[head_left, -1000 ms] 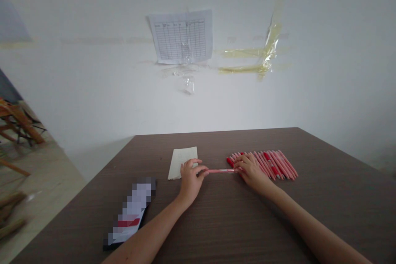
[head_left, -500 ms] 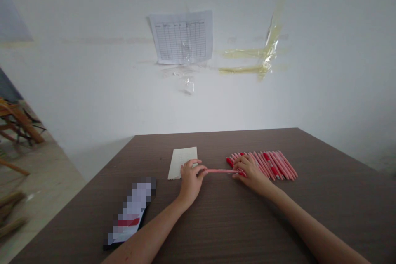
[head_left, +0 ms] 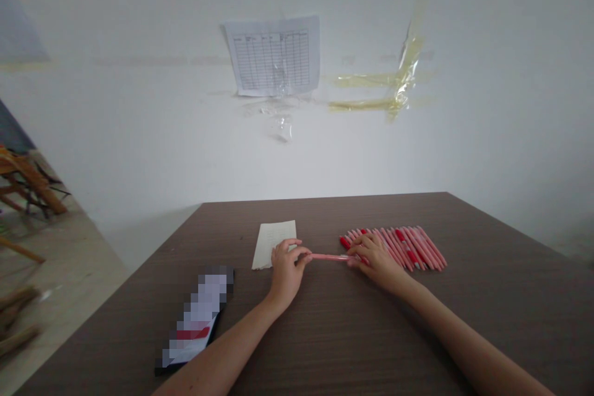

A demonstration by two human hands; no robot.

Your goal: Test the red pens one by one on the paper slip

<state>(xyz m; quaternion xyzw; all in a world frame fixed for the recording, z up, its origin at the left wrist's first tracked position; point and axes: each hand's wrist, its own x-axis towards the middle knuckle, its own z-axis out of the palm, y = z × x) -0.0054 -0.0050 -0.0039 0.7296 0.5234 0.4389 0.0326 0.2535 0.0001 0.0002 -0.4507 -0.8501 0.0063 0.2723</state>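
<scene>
A slim pink pen (head_left: 328, 257) is stretched level between my two hands, just above or on the dark table. My left hand (head_left: 286, 266) pinches its left end between thumb and finger. Closed on the pen's right end, my right hand (head_left: 374, 260) covers most of that end. Directly behind my right hand lies a row of pink pens (head_left: 422, 247), several with red parts, side by side and slanting. A cream paper pad or card (head_left: 271, 238) rests flat behind my left hand, partly covered by it.
At the left of the brown table (head_left: 325, 334) lies a dark-edged flat object (head_left: 199, 315) with a blurred-out face and a red patch. A printed sheet (head_left: 278, 55) and yellowish tape (head_left: 403, 77) are on the wall. Wooden furniture (head_left: 28, 179) stands at far left.
My right hand has shifted very slightly left along the pen, and the red end that showed at its fingers is now mostly covered. My left hand stays put.
</scene>
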